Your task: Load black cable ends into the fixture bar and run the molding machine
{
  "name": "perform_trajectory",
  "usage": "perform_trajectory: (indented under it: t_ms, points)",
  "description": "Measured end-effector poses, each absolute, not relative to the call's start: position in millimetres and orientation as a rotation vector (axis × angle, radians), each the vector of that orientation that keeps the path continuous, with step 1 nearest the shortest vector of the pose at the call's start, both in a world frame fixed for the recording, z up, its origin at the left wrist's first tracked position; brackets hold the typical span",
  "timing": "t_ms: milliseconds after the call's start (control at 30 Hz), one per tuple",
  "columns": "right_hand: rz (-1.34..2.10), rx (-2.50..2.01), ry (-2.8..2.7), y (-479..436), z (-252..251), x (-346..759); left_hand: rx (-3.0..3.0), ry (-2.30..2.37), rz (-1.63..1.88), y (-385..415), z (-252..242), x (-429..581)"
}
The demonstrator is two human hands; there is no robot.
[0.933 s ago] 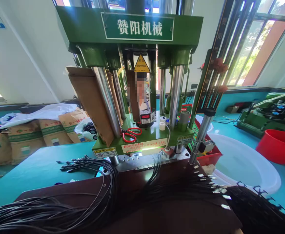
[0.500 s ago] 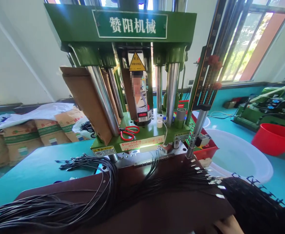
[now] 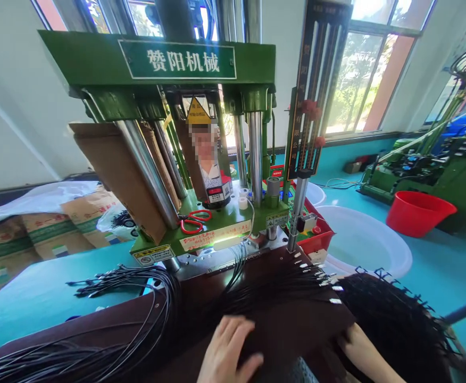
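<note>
My left hand (image 3: 227, 348) is over the front of the dark brown board (image 3: 289, 319), fingers together and thumb apart, with nothing in its grasp. Just beyond it, black cables (image 3: 257, 287) run across the board, their white connector ends (image 3: 329, 287) lying at the right edge. My right hand (image 3: 355, 340) reaches in at the board's right edge; the board hides its fingers. Beside that hand is a large heap of black cable parts (image 3: 392, 319). At the left of the board lies another thick bundle of black cables (image 3: 117, 346).
A green press (image 3: 201, 229) stands behind the board, with red-handled scissors (image 3: 193, 221) on its base. To the right are a white tub (image 3: 400, 252) and a red tub (image 3: 420, 213). Brown sacks (image 3: 49, 234) stand at the left. A cardboard sheet (image 3: 113, 170) leans on a press column.
My left hand has come into view over the board. My right hand shows more and sits higher at the right edge. The view has turned right, so the press appears further left.
</note>
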State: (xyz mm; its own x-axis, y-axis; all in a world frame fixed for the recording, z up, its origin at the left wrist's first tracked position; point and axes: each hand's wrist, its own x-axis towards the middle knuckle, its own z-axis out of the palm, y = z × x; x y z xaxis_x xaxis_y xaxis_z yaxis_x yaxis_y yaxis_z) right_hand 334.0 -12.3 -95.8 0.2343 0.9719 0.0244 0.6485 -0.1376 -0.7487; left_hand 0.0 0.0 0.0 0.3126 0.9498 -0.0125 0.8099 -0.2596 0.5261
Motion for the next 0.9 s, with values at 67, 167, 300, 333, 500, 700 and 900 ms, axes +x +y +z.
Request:
perform_trajectory:
  t_ms: [67,167,300,333,500,700,900]
  points:
    - [0.625,-1.832,-1.46,-16,-91,335,2.434,1.502,0.519,34,-4,30]
    - [0.674,-1.745,-1.458,-27,-82,339,2.722,1.554,0.409,73,-10,56]
    - [0.747,-1.652,-1.472,-46,-62,342,3.011,1.323,0.118,96,-12,61]
    - [0.774,-1.651,-1.477,-50,-56,342,3.059,1.246,0.087,98,-10,59]
    - [0.767,-1.735,-1.484,-61,-25,340,2.9,1.3,0.323,96,18,54]
    - [0.861,-1.573,-1.606,-54,20,305,1.88,1.095,0.581,110,46,37]
    - [1.428,-0.954,-1.335,-9,26,231,1.383,0.776,0.565,116,53,17]
